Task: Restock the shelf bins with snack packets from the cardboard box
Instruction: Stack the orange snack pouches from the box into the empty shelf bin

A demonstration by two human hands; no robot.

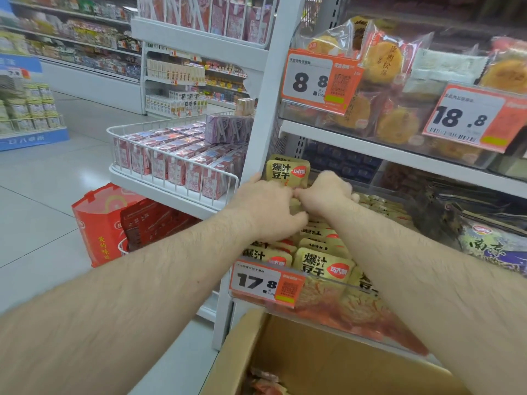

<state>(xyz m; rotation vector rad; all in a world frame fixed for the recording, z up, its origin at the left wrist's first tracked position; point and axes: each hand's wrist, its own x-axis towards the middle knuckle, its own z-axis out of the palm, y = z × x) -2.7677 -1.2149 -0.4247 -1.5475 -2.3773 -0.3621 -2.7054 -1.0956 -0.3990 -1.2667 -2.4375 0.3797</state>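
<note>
While both hands, left (266, 206) and right (325, 192), gripped gold snack packets (288, 172) at frame centre, packets needed seating upright, labels forward, within the bin (322, 312).

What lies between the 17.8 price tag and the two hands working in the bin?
In the head view, rows of gold snack packets fill the bin between the 17.8 price tag and the left hand and right hand.

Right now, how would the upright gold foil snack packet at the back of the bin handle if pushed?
The gold foil snack packet stands on edge, so it would probably tip easily. Its glossy film looks slippery. It seems small and flat, likely light, bending rather than breaking.
</note>
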